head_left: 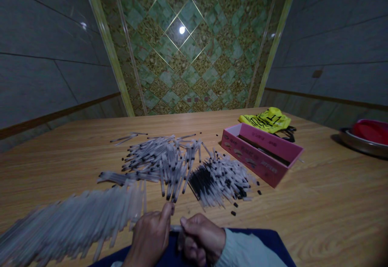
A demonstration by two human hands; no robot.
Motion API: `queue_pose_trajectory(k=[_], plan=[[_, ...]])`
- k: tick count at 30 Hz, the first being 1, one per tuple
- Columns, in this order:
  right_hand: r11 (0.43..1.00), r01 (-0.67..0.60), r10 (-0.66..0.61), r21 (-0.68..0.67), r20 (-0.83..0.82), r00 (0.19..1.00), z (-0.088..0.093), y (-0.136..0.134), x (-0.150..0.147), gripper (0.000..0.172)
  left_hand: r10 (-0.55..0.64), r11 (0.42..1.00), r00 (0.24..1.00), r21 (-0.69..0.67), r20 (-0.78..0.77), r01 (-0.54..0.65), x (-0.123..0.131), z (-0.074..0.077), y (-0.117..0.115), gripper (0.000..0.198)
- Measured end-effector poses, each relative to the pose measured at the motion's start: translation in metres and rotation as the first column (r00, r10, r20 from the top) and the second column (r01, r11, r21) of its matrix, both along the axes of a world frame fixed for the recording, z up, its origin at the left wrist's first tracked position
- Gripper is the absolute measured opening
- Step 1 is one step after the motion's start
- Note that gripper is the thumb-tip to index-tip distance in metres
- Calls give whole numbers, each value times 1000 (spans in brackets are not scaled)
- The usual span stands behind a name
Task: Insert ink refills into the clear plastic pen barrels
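Observation:
Near the table's front edge, my left hand (151, 234) and my right hand (201, 236) are close together, both with closed fingers. Between them shows a short length of a pale, translucent pen barrel (176, 228), gripped from both sides; its ends are hidden by my fingers. To the left lies a wide heap of clear pen barrels (72, 222). Beyond my hands is a loose pile of pens with dark ends (169, 158). Right of it sits a heap of slim black-and-white pen parts (224, 178), with a few small black pieces (233, 213) scattered nearby.
A pink open box (257, 156) stands at the right on the wooden table (327, 202). Behind it lies a crumpled yellow bag (266, 119) with black print. A metal basin (360, 144) holding something red is at the far right. Tiled walls enclose the table.

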State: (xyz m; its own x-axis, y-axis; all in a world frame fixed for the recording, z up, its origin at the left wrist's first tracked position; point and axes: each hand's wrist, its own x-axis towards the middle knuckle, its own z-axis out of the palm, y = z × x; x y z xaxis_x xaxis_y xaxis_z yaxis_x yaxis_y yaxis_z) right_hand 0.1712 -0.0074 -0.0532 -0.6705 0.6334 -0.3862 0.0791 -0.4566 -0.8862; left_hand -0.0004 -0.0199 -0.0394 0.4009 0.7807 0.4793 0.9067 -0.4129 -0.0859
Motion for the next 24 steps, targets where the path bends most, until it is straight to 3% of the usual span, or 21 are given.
queue_pose_trajectory(k=[2,4,5,7,9,10,11,12,13,15,16,17,18,20,22,23,24], plan=[[998,5,-5,60,3,1000,0,0,2,61,22,999,1000,-49,-7,-22,1,-1,0,20],[953,29,-49,301,61,997,5,-1,4,58,53,992,999,-118,-2,-53,3,-1,1,21],[884,33,-99,466,116,988,8,-3,6,56,66,985,998,-159,7,-65,3,0,1,21],[635,-35,-222,771,225,949,16,-6,8,48,80,972,996,-223,43,-69,3,3,1,20],[380,-150,-303,913,276,912,22,-9,10,38,76,970,994,-237,82,-55,3,5,1,20],[317,-168,-320,933,272,908,23,-10,10,35,66,974,993,-221,96,-44,2,6,1,20],[324,-139,-328,936,249,911,24,-11,9,36,54,981,993,-191,104,-33,1,7,0,19],[405,-75,-323,911,219,921,24,-11,8,39,43,988,993,-153,108,-26,0,8,0,19],[546,4,-298,838,190,935,22,-10,6,45,28,994,994,-111,107,-16,-1,8,0,17],[857,87,-168,507,115,979,17,-8,2,60,-5,999,996,-31,91,8,-2,7,0,17],[954,54,-73,295,52,996,14,-6,1,63,-20,1000,997,-1,79,20,-1,6,0,18],[993,-9,12,114,-21,1000,12,-4,0,63,-31,999,997,17,65,30,-1,5,0,18],[998,-69,68,-4,-87,994,9,-2,0,61,-38,999,998,25,51,36,0,4,0,19],[994,-101,95,-37,-131,987,7,0,1,54,-29,1000,999,5,30,28,2,3,0,19],[979,-15,20,205,-22,1000,10,-2,5,50,0,999,1000,-36,19,1,3,2,0,18],[910,27,-56,414,58,997,12,-3,6,48,10,998,1000,-61,21,-9,3,2,0,19],[780,32,-142,625,127,982,15,-5,8,46,15,996,999,-84,30,-12,3,3,0,19]])
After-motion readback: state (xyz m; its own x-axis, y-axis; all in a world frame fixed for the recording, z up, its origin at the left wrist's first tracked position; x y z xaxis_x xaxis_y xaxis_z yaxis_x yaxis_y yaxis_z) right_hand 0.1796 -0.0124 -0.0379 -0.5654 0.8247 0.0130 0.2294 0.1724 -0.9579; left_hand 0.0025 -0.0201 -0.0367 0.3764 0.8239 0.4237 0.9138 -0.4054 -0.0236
